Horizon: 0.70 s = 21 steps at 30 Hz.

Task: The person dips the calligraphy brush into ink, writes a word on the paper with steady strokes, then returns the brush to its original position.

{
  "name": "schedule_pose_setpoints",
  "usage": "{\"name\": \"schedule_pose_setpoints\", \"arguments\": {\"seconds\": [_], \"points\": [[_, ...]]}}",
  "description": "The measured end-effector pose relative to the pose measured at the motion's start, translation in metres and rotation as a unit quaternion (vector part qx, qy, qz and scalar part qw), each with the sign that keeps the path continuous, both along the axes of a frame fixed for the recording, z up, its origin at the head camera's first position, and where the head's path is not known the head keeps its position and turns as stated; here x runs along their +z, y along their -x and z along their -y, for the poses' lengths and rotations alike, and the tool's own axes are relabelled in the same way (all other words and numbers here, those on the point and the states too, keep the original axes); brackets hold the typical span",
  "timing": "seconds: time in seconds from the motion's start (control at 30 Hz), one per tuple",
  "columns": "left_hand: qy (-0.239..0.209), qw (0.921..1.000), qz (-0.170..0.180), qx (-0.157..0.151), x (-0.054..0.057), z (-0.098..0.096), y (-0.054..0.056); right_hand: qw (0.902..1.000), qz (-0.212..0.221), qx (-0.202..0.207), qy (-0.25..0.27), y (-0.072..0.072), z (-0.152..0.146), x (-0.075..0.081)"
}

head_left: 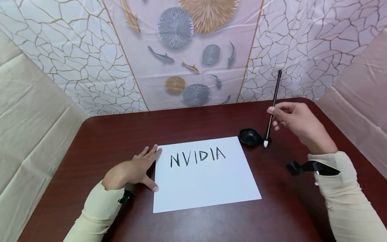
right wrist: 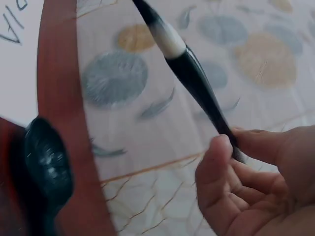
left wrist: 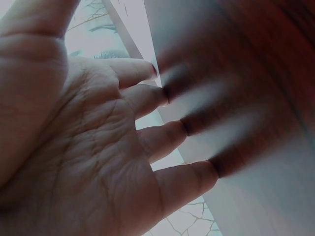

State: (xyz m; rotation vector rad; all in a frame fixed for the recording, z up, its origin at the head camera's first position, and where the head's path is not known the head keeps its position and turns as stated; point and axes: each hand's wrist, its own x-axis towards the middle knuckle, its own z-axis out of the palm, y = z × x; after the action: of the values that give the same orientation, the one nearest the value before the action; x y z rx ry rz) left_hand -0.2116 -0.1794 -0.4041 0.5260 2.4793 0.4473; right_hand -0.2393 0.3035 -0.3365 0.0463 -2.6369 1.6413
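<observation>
A white sheet of paper [head_left: 205, 188] with "NVIDIA" in black brush letters lies on the table. My left hand [head_left: 131, 171] is spread flat at its left edge, thumb and fingertips touching the paper's border; the palm and several fingers [left wrist: 167, 187] fill the left wrist view. With thumb and fingers, my right hand [head_left: 299, 122] pinches a calligraphy brush [head_left: 275, 90] by its dark handle, bristles down. Those bristles are white near the handle and black at the tip [right wrist: 144, 11]. Just left of the brush sits a black spoon-shaped ink dish [head_left: 250, 137], glossy inside.
The dark red-brown table [head_left: 193, 126] reaches back to a patterned cloth [head_left: 193, 67] with fish and round motifs. Pale cloth walls [head_left: 33, 117] stand on both sides. A black wrist device [head_left: 325, 168] is strapped over the right cuff.
</observation>
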Motion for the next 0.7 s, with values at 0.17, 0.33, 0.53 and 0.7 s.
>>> {"name": "schedule_pose_setpoints", "arguments": {"seconds": [0.17, 0.33, 0.53, 0.7], "points": [[0.002, 1.0, 0.0, -0.001, 0.003, -0.001, -0.001, 0.9963, 0.078, 0.037, 0.002, 0.019, -0.019, -0.026], [0.002, 1.0, 0.0, -0.002, 0.002, 0.0, 0.0, 0.9913, 0.11, 0.027, -0.066, 0.031, -0.034, -0.051], [0.008, 0.9999, 0.004, -0.004, 0.002, -0.001, 0.002, 0.9863, 0.119, 0.029, -0.111, 0.038, -0.045, -0.073], [0.003, 1.0, 0.001, 0.0, 0.002, -0.001, 0.0, 0.9863, 0.127, 0.032, -0.1, 0.042, -0.045, -0.083]]}}
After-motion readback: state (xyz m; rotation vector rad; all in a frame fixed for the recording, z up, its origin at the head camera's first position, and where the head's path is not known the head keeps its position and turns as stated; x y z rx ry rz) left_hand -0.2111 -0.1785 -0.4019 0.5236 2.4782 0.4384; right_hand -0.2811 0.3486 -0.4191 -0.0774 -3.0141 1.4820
